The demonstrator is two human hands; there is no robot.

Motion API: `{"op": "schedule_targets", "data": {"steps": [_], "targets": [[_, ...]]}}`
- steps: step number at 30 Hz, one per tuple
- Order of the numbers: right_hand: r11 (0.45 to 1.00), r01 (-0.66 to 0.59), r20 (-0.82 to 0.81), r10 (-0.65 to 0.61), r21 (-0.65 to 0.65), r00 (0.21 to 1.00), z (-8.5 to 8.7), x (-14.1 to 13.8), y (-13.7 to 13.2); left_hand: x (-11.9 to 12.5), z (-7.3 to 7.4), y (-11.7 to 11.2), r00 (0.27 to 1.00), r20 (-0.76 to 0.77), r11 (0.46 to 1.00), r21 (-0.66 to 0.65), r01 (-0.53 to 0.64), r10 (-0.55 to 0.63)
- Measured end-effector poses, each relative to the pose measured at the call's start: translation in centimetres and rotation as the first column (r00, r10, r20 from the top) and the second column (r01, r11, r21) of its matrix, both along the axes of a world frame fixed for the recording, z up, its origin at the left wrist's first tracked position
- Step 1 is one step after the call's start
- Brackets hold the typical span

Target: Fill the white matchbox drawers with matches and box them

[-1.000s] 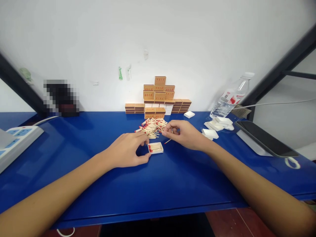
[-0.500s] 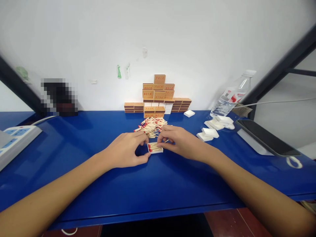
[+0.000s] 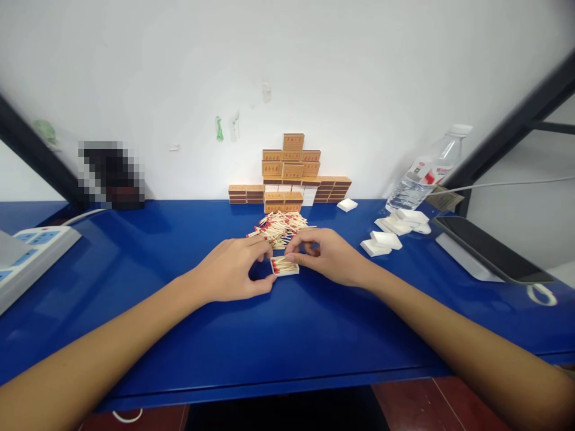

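Note:
A small white matchbox tray partly filled with red-tipped matches lies on the blue table. My left hand curls round the tray's left end, thumb and fingers pinching it. My right hand rests on the tray's right side, fingertips pinched over the matches in it. Just behind both hands lies a loose heap of red-tipped matches.
Stacked brown matchboxes stand against the white wall. Several empty white trays lie to the right, one more tray near the stack. A water bottle, a dark tablet and a power strip sit at the table's sides.
My right hand came from the match heap down and left onto the tray, laying matches into it. My left hand stayed on the tray's left end.

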State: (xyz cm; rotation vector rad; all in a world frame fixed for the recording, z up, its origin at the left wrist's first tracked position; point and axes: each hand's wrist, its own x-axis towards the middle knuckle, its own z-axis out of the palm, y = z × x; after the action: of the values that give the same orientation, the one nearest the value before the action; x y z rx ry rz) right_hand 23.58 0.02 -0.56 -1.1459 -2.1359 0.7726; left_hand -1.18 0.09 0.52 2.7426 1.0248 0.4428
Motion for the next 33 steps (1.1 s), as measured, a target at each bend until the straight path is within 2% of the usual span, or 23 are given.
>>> {"op": "schedule_targets", "data": {"steps": [3, 7, 18, 33], "targets": [[0.993, -0.023, 0.097, 0.012, 0.118, 0.995, 0.14, 0.19, -0.07, 0.02, -0.04, 0.04, 1.0, -0.003, 1.0, 0.001, 0.003, -0.003], [0.979, -0.077, 0.152, 0.048, 0.19, 0.987, 0.37, 0.21, -0.22, 0.03, -0.04, 0.07, 1.0, -0.015, 1.0, 0.005, 0.005, -0.005], [0.978, -0.079, 0.223, 0.035, 0.191, 0.974, 0.25, 0.2, -0.37, 0.06, 0.05, -0.01, 1.0, -0.014, 1.0, -0.007, -0.001, 0.0], [0.973, -0.093, 0.207, 0.049, 0.21, 0.977, 0.29, 0.15, -0.64, 0.0, -0.01, -0.12, 1.0, -0.014, 1.0, -0.01, 0.003, -0.003]]}}
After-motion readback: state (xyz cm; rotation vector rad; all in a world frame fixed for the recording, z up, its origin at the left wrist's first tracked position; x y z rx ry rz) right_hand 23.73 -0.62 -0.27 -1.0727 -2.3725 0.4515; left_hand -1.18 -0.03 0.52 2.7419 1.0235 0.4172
